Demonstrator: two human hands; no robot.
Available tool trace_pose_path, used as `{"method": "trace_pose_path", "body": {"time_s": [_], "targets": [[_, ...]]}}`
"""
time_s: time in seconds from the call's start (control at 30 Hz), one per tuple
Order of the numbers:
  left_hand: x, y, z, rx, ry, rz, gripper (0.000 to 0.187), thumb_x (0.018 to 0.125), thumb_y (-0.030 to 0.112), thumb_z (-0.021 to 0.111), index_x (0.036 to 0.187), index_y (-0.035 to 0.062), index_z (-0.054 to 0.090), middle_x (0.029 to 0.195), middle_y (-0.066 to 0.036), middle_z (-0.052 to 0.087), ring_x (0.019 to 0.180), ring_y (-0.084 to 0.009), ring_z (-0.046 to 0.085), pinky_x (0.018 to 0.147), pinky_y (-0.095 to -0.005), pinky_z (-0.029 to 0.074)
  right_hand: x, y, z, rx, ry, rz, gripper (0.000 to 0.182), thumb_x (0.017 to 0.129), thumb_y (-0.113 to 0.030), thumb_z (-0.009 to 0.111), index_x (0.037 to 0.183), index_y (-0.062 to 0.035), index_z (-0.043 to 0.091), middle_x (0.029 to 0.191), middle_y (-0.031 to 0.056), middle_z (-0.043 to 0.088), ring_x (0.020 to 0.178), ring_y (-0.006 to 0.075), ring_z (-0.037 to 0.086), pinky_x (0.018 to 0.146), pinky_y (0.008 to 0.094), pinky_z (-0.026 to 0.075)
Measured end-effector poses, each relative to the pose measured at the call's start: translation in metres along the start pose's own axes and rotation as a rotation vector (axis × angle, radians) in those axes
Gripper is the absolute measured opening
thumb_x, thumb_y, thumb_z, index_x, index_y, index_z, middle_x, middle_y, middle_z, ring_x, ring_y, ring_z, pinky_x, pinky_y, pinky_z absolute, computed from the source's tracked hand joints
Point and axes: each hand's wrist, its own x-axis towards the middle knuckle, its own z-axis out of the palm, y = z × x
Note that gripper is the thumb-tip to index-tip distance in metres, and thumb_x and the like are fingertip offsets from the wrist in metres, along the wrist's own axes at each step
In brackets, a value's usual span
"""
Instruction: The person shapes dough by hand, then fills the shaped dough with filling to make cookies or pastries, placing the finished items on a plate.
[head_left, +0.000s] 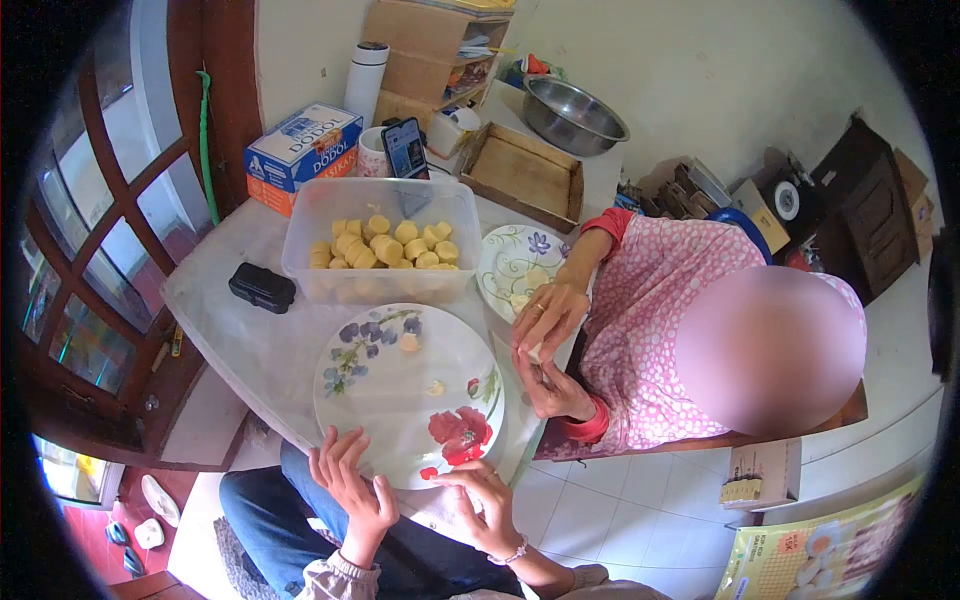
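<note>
A large white plate (390, 430) with painted flowers lies in front of me. Two small pale-yellow bits (409, 343) rest apart on its surface. My left hand (352, 487) is at the plate's near left rim, fingers spread and holding nothing. At the near right rim is my right hand (487, 508), index finger reaching over the plate's edge, thumb apart, with nothing visible in it. Beyond the plate stands a clear plastic tub (300, 235) of short yellow cylindrical pieces (385, 245).
To the right a person in a pink dotted garment (640, 300) works a small pale piece between both hands over a smaller floral plate (505, 255). Around the tub are a black case (262, 288), a Dodol box (303, 150), a phone (405, 150), a wooden tray (525, 175) and a metal basin (575, 115).
</note>
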Motion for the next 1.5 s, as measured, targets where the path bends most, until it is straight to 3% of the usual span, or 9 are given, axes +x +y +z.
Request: {"method": "trace_pose_path", "body": {"time_s": [0.3, 0.4, 0.5, 0.6, 0.83, 0.87, 1.1, 1.33, 1.5], "targets": [[-0.001, 0.000, 0.000, -0.011, 0.012, 0.023, 0.044, 0.085, 0.030, 0.045, 0.122, 0.0055, 0.050, 0.122, -0.014, 0.056, 0.132, -0.0358, 0.039, 0.113, -0.0523, 0.011, 0.001, -0.003, 0.000, 0.034, 0.036, -0.019, 0.018, 0.087, -0.003, 0.057, 0.102, -0.0042, 0.068, 0.095, 0.0081, 0.067, 0.087, 0.0228, 0.060, 0.082, 0.0340, 0.047], [-0.011, -0.011, 0.006, -0.058, 0.018, 0.031, 0.049, 0.093, 0.034, 0.040, 0.130, 0.0023, 0.042, 0.133, -0.021, 0.047, 0.133, -0.0412, 0.035, 0.111, -0.0553, 0.016, 0.000, -0.002, -0.001, 0.010, 0.046, -0.021, 0.020, 0.086, -0.002, 0.058, 0.103, -0.0048, 0.068, 0.093, 0.0076, 0.066, 0.086, 0.0222, 0.060, 0.080, 0.0338, 0.047], [-0.042, -0.042, 0.017, -0.154, 0.289, 0.186, 0.055, 0.089, 0.026, 0.045, 0.138, 0.0086, 0.026, 0.143, -0.025, 0.033, 0.138, -0.0440, 0.023, 0.112, -0.0577, 0.013, 0.000, 0.002, 0.000, 0.037, 0.057, -0.054, 0.021, 0.085, -0.001, 0.058, 0.103, -0.0053, 0.067, 0.092, 0.0075, 0.065, 0.085, 0.0221, 0.059, 0.079, 0.0337, 0.047], [-0.056, -0.047, 0.002, -0.138, 0.363, 0.055, 0.054, 0.092, 0.019, 0.041, 0.140, 0.0123, 0.017, 0.151, -0.027, 0.015, 0.139, -0.0447, 0.020, 0.112, -0.0586, 0.014, -0.002, 0.003, 0.002, 0.044, 0.075, -0.046, 0.021, 0.084, 0.000, 0.058, 0.103, -0.0050, 0.067, 0.092, 0.0089, 0.064, 0.085, 0.0232, 0.060, 0.078, 0.0341, 0.047], [-0.088, -0.089, -0.008, -0.091, 0.394, -0.107, 0.052, 0.090, 0.008, 0.041, 0.137, 0.0068, 0.018, 0.150, -0.027, 0.016, 0.138, -0.0416, 0.022, 0.113, -0.0557, 0.016, -0.003, 0.001, 0.002, 0.065, 0.100, -0.077, 0.016, 0.087, -0.002, 0.057, 0.100, -0.0049, 0.066, 0.089, 0.0096, 0.061, 0.082, 0.0229, 0.059, 0.076, 0.0329, 0.047], [-0.095, -0.100, -0.004, -0.134, 0.453, -0.155, 0.053, 0.098, 0.024, 0.046, 0.142, 0.0057, 0.024, 0.153, -0.021, 0.018, 0.138, -0.0361, 0.023, 0.114, -0.0497, 0.016, -0.002, 0.000, 0.001, 0.070, 0.095, -0.067, 0.015, 0.088, -0.003, 0.057, 0.100, -0.0050, 0.066, 0.088, 0.0095, 0.060, 0.081, 0.0228, 0.058, 0.075, 0.0330, 0.047], [-0.117, -0.145, -0.002, -0.105, 0.481, -0.467, 0.054, 0.098, 0.024, 0.047, 0.145, 0.0068, 0.028, 0.147, -0.019, 0.031, 0.135, -0.0340, 0.029, 0.111, -0.0475, 0.020, -0.003, 0.004, 0.002, 0.024, 0.085, -0.098, 0.014, 0.089, -0.006, 0.057, 0.101, -0.0047, 0.065, 0.085, 0.0096, 0.055, 0.081, 0.0225, 0.056, 0.074, 0.0339, 0.045], [-0.108, -0.125, -0.009, -0.230, 0.478, -0.483, 0.052, 0.099, 0.023, 0.044, 0.145, 0.0078, 0.028, 0.149, -0.017, 0.029, 0.137, -0.0308, 0.026, 0.112, -0.0442, 0.019, -0.003, 0.004, 0.002, 0.021, 0.081, -0.106, 0.013, 0.090, -0.008, 0.057, 0.100, -0.0052, 0.064, 0.084, 0.0104, 0.056, 0.081, 0.0239, 0.056, 0.075, 0.0344, 0.045], [-0.106, -0.122, -0.008, -0.283, 0.532, -0.334, 0.050, 0.101, 0.029, 0.038, 0.144, 0.0053, 0.029, 0.148, -0.018, 0.031, 0.137, -0.0295, 0.026, 0.114, -0.0445, 0.016, -0.003, 0.003, 0.001, 0.025, 0.083, -0.106, 0.013, 0.090, -0.008, 0.056, 0.100, -0.0060, 0.065, 0.084, 0.0106, 0.056, 0.082, 0.0247, 0.057, 0.075, 0.0346, 0.045]]}}
